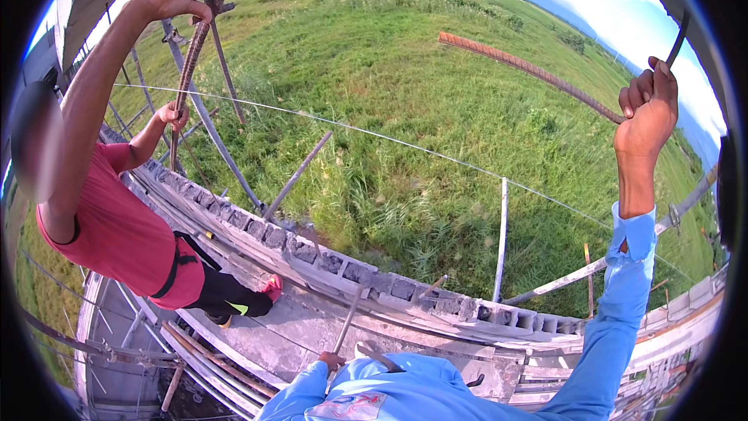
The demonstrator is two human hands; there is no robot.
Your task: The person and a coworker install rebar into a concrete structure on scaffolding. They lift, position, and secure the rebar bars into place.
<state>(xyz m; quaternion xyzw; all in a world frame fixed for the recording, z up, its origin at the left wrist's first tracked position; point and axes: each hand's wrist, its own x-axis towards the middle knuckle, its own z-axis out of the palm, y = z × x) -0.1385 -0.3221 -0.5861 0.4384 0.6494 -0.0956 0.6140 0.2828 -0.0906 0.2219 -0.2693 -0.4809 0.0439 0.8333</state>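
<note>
My right hand [647, 113] is raised at the upper right, its fingers closed round a bar. A rusty ribbed rebar [530, 68] runs from this hand up and left over the field. A darker bar [679, 39] rises from the same fist toward the concrete overhead; I cannot tell whether both are one bent piece. Low in front of my body, my left hand [332, 360] is closed on the lower end of a thin grey bar [351, 318] that slants upward. Beside it, against my blue shirt, lies a greyish curved thing [379, 356] of unclear kind.
At left a co-worker in a red shirt [128, 226] grips an upright rebar [187, 70] with both hands. A hollow-block wall [343, 265] edges the plank-and-concrete walkway [304, 323]. A string [374, 134] crosses beyond it, with scaffold poles [210, 121] and a grassy field below.
</note>
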